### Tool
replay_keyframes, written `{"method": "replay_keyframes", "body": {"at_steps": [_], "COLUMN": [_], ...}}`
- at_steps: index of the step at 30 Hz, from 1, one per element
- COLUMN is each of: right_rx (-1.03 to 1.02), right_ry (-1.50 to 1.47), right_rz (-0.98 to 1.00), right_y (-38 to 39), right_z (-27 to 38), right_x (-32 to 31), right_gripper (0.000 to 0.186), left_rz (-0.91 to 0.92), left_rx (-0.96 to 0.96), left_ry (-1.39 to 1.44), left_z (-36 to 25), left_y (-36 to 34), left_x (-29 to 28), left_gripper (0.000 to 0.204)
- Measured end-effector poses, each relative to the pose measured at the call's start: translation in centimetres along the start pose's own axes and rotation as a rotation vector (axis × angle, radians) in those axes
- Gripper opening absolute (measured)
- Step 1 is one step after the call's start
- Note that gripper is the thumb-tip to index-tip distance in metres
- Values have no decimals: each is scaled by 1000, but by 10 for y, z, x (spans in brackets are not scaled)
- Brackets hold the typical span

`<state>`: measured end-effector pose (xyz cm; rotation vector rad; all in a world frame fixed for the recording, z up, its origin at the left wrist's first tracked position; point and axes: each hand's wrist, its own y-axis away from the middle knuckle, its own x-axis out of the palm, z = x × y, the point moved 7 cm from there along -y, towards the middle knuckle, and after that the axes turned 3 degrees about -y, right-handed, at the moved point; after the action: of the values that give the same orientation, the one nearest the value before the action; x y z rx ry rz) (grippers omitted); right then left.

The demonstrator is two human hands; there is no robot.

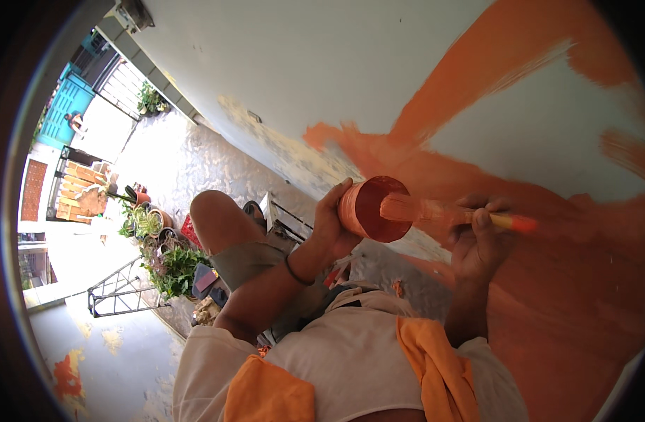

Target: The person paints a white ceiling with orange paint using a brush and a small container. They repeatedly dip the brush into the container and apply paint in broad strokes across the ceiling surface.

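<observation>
Btwn L [332,226], R hands [480,246] | orng cup [368,205] in L | brush [438,212] in R

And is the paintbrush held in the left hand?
No, the right hand holds the paintbrush, while the left hand holds the orange container.

Turquoise gate [61,112], far left; white railing [122,86], near the gate; shrub [151,100], green, beside the railing; slatted wood [75,184], light brown; leafy plants [176,271], clustered, some potted; crate [189,231], red, just beside the plants; metal frame [115,275], dark, openwork; ground [196,151], pale, partly sunlit.
</observation>
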<state>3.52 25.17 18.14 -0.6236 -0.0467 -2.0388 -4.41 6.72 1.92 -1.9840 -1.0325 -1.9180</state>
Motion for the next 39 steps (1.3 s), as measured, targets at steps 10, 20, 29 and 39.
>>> {"method": "replay_keyframes", "body": {"at_steps": [10,20,29,39], "right_rx": [215,322,-942,-1170], "right_ry": [-188,-608,89,469], "right_rz": [-39,-16,-59,-248], "right_y": [12,8,-62,-53], "right_z": [-51,-66,145,171], "right_x": [-19,-23,-44,-51], "right_gripper": [20,40,29,30], "left_rz": [124,-49,-46,-15], "left_rx": [27,-34,-37,13], "left_ry": [-45,-28,-78,-105], "left_z": [-3,8,12,7], "left_y": [4,-6,-4,-1], "left_x": [15,-9,-22,-18], "left_gripper": [53,51,53,49]}}
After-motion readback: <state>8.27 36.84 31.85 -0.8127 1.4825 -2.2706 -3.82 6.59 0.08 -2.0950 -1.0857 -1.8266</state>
